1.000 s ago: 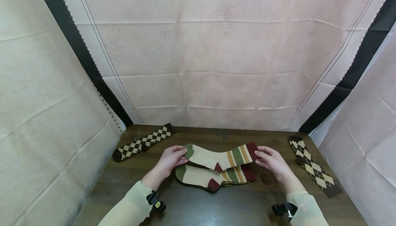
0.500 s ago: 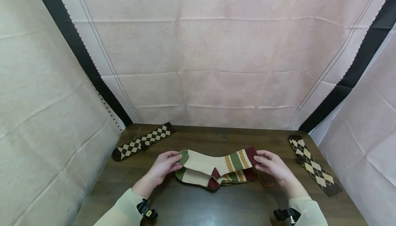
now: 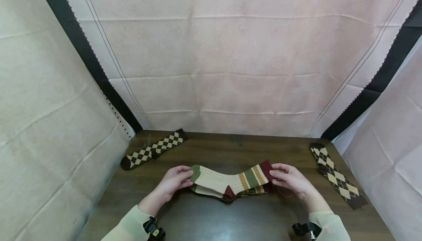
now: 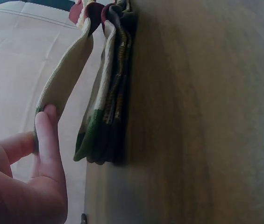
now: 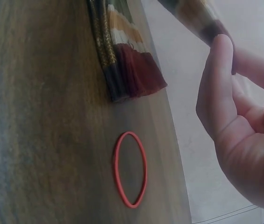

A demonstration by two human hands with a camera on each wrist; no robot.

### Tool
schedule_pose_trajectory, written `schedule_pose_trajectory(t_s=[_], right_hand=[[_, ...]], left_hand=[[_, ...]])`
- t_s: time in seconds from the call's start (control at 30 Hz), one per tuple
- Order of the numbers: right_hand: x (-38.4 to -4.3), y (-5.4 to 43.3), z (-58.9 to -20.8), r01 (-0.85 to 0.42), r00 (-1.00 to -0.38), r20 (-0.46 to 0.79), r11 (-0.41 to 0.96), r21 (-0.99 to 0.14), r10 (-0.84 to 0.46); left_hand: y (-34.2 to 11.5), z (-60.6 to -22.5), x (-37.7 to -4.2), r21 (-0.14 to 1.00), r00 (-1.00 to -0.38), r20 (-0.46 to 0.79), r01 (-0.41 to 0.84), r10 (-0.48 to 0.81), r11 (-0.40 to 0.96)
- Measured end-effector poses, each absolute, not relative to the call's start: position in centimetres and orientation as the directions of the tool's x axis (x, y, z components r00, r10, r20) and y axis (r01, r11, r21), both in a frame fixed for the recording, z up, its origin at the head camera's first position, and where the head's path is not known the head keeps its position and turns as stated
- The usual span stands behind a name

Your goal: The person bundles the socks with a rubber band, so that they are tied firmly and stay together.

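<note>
A cream sock (image 3: 217, 179) with green toe, maroon heel and cuff, and green and mustard stripes is stretched level between both hands. My left hand (image 3: 169, 184) pinches its green toe; my right hand (image 3: 291, 180) pinches the maroon cuff. Under it on the table lies a stack of socks (image 5: 139, 70), with a matching striped one on top and darker ones beneath; the held sock covers most of it in the head view. The left wrist view shows a gap between the held sock (image 4: 66, 74) and the stack (image 4: 101, 98). A red rubber band (image 5: 117, 168) lies beside the stack's cuff end.
On the brown table (image 3: 211, 222), one argyle sock (image 3: 153, 149) lies at the back left and another argyle sock (image 3: 336, 175) along the right edge. Pale cloth walls (image 3: 211, 58) enclose the table at the back and both sides.
Both hands have brought the held striped sock down and toward me, so it now overlaps more of the stack in the head view. The argyle socks have stayed put.
</note>
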State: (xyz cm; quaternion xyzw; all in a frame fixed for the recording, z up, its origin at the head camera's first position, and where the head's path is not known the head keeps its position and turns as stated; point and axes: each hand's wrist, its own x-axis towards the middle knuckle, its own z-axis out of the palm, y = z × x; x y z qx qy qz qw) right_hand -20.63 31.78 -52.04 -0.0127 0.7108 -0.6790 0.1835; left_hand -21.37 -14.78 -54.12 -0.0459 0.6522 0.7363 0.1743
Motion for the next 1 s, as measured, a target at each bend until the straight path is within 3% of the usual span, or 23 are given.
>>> schedule_pose_trajectory(t_s=[1.0], right_hand=[[-20.6, 31.2, -53.2, 0.207, -0.921, -0.269, 0.232, -0.951, -0.281]], left_hand=[[-15.0, -55.3, -20.5, 0.939, -0.934, -0.311, -0.33, 0.176, -0.096]])
